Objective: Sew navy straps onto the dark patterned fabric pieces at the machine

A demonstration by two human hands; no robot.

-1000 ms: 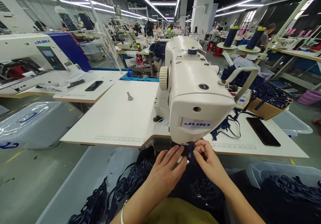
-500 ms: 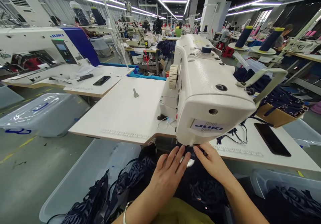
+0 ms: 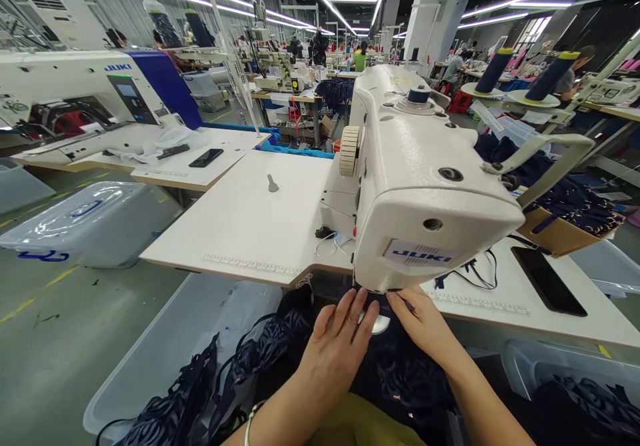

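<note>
A white JUKI sewing machine (image 3: 425,186) rises right in front of me. Under the front of its head lies dark navy fabric (image 3: 395,339), which hangs down toward my lap. My left hand (image 3: 337,339) rests over the fabric, fingers stretched forward and slightly apart, with the tips just beneath the head. A curved white piece (image 3: 381,325) shows between the hands. On the other side my right hand (image 3: 420,316) pinches the fabric's edge between thumb and fingers close to the head. The needle and presser foot are hidden behind the machine's front.
A clear bin (image 3: 165,339) with navy strappy pieces (image 3: 173,393) stands below left, another bin (image 3: 520,366) below right. The white tabletop (image 3: 240,213) carries a small grey metal piece (image 3: 273,183). A black phone (image 3: 547,281) and navy straps (image 3: 480,273) lie on the right.
The view has shifted slightly, so the machine and tables sit a little farther right. Both hands keep nearly the same place at the fabric.
</note>
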